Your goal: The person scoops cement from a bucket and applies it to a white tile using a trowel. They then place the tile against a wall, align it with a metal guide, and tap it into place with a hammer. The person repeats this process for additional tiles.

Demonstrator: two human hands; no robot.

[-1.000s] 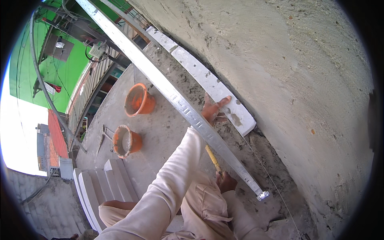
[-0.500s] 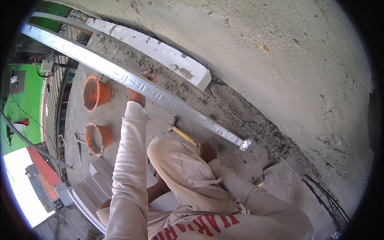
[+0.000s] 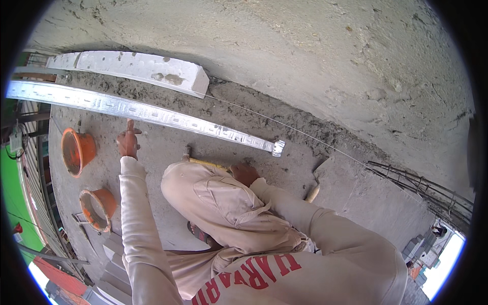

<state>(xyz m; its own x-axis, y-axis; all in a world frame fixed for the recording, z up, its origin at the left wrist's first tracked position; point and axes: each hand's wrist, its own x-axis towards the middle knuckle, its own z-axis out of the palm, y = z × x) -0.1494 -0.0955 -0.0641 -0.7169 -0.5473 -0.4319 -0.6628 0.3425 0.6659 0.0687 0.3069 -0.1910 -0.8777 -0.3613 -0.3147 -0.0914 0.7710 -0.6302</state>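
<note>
My left hand point(image 3: 128, 142) is just below a long silver metal channel point(image 3: 152, 114), index finger stretched toward its near edge and the other fingers partly bent. The finger reaches that edge; whether it presses on it I cannot tell. The hand holds nothing. The slotted channel runs from the far left to a capped end right of centre. My right hand point(image 3: 245, 173) is closed round the handle of a hammer point(image 3: 209, 164) beside my bent knee. The hammer has a yellow handle, and its head is partly seen past the knee.
White blocks point(image 3: 137, 68) lie in mortar along the concrete wall point(image 3: 305, 56). A taut string point(image 3: 284, 124) runs from them to the right, toward steel rebar point(image 3: 422, 185). Two orange buckets point(image 3: 87, 147) stand at left, near stacked pale blocks point(image 3: 114, 249). A wooden handle point(image 3: 313, 193) lies at right.
My left hand has come from across the channel to its near side, finger out. My view has turned, so the channel appears flatter. The right hand keeps hold of the hammer.
</note>
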